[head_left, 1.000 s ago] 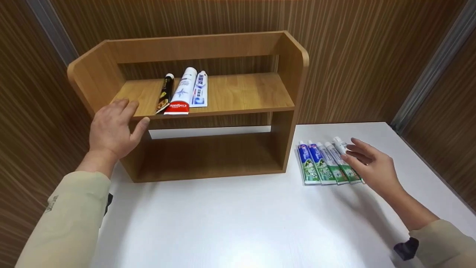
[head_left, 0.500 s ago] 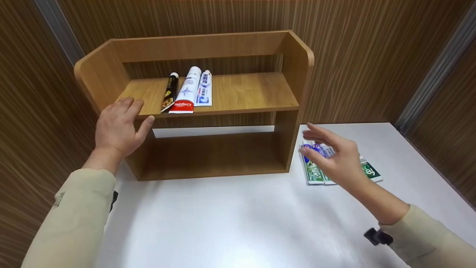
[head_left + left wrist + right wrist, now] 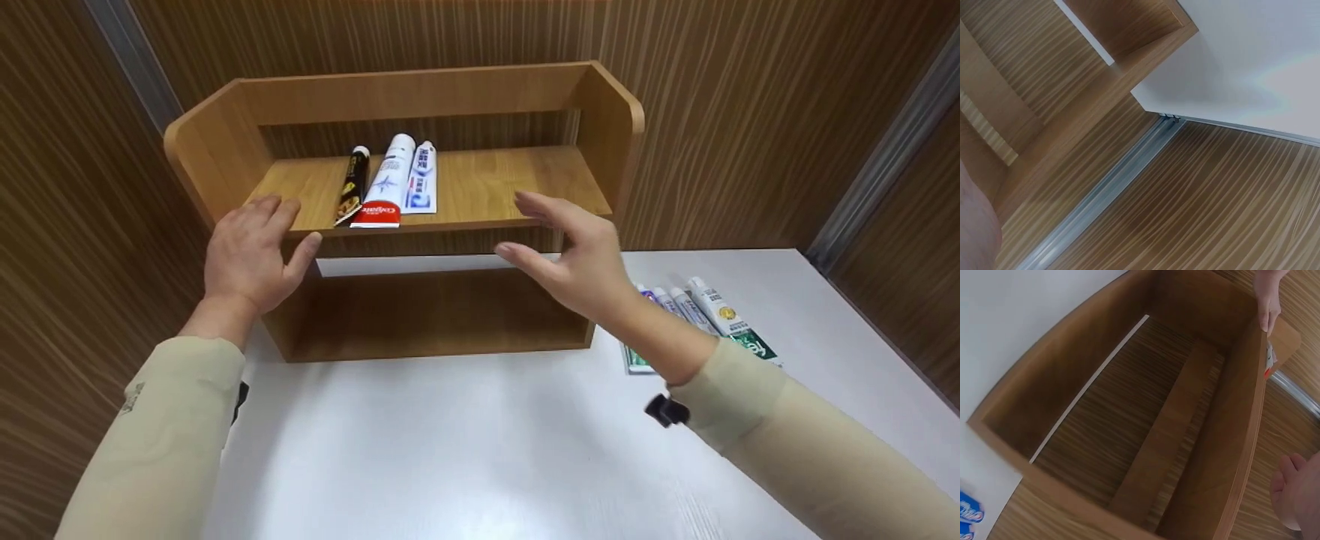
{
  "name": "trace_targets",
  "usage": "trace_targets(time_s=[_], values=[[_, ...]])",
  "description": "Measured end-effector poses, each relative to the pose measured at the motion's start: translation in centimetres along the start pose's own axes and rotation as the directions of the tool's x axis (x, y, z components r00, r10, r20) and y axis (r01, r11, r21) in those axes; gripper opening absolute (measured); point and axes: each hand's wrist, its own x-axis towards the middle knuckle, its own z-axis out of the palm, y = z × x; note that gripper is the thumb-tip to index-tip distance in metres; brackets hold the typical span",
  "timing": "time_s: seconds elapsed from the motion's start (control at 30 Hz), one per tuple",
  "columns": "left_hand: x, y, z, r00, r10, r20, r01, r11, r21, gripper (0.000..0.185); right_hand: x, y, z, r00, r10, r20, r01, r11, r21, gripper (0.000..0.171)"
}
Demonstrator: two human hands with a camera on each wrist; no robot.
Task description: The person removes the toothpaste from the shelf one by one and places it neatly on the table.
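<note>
The left hand (image 3: pixel 251 259) rests flat-fingered on the two-tier wooden shelf unit (image 3: pixel 420 217)'s near-left edge; the right hand (image 3: pixel 577 259), fingers spread and empty, hovers apparently just short of its front edge. A nudge could roll the three toothpaste tubes (image 3: pixel 390 184) off.

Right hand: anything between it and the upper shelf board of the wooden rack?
Nothing visible. The right hand is open and empty, in front of the upper shelf board's front edge, on its bare right part. The three tubes lie further left on the board. The left hand rests at the board's left front corner.
</note>
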Motion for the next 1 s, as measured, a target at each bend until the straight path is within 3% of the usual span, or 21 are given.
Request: trace_targets(time_s=[0.27,0.4,0.67,1.0], values=[[0.0,0.0,0.2,1.000,0.004,-0.011,-0.004,1.000,0.004,0.070,3.8,-0.5,3.5,0.997,0.063,0.041,-0.063,0.998,0.002,0.072],[0.1,-0.1,0.3,1.000,0.004,-0.020,-0.004,1.000,0.008,0.069,5.3,-0.5,5.0,0.988,0.116,0.099,-0.115,0.993,-0.021,0.080],[0.1,0.1,0.3,1.000,-0.006,-0.014,0.006,1.000,0.014,0.071,7.5,-0.1,7.2,0.920,0.279,0.274,-0.239,0.956,-0.171,0.096],[0.2,0.2,0.6,1.000,0.007,-0.020,-0.007,1.000,0.013,0.072,8.2,0.3,8.4,0.855,0.359,0.376,-0.218,0.904,-0.367,0.107]])
